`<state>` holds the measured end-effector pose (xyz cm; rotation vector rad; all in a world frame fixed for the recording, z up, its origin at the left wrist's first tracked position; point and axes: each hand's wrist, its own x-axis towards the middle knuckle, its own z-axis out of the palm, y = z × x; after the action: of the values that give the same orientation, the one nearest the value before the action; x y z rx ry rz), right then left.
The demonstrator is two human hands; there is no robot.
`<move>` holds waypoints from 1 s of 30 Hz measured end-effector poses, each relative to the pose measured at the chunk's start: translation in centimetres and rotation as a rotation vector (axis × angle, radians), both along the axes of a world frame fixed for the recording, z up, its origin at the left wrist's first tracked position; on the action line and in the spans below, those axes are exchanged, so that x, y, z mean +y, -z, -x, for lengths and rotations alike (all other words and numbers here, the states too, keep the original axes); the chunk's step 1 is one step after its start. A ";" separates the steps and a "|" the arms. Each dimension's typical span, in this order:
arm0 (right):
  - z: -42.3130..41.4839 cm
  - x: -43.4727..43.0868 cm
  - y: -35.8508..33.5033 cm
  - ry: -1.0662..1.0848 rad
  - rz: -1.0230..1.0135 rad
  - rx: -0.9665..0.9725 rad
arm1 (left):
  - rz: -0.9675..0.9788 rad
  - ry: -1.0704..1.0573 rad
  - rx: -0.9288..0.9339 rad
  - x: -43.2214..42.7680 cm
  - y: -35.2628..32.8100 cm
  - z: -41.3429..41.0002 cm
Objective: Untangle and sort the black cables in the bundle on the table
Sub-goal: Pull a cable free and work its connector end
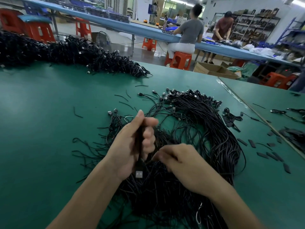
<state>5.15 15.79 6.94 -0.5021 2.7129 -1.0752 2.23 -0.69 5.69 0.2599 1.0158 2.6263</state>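
A big bundle of black cables (206,129) lies on the green table (41,113), curving from USB plugs at the far right down to my arms. My left hand (130,142) is shut around a small bunch of black cables, and a silver USB plug (139,174) sticks out below the palm. My right hand (179,161) is just right of it, fingers pinched on a thin cable in the tangle (156,187) under both hands. The pinched cable is partly hidden by the fingers.
A long heap of black cables (66,53) fills the far left of the table. Loose black cable ties (123,97) and short black sleeves (267,154) lie scattered around. A second green table (272,100) adjoins on the right. Two people work at a blue bench (148,30) behind.
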 end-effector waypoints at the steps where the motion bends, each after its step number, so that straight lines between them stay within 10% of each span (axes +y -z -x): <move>1: -0.3 -0.3 0.0 -0.042 -0.036 -0.013 | -0.035 -0.016 -0.015 0.1 0.1 0.0; 4: -0.7 -0.4 -0.5 -0.095 -0.200 0.013 | 0.072 -0.121 0.103 0.8 0.8 0.0; 8: -0.9 -0.5 -2.0 -0.157 -0.265 0.149 | 0.724 -0.439 0.414 1.1 2.1 0.2; 11: -0.2 0.3 -2.8 -0.040 -0.136 0.298 | 0.911 -0.276 0.462 1.1 1.8 -0.1; 18: 0.4 1.0 -2.2 0.146 0.185 0.342 | 0.649 0.178 0.172 0.1 0.5 -0.6; 24: -0.5 -0.2 -1.3 0.052 0.144 0.196 | -0.148 0.436 -0.050 -1.3 -0.7 -0.2; 30: -1.7 -1.1 -1.4 -0.080 -0.182 0.031 | -0.129 -0.098 -0.050 0.2 -0.3 0.0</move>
<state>6.87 14.69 8.29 -0.5954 2.7564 -0.7977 2.21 -0.52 6.02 0.1771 0.8647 2.7773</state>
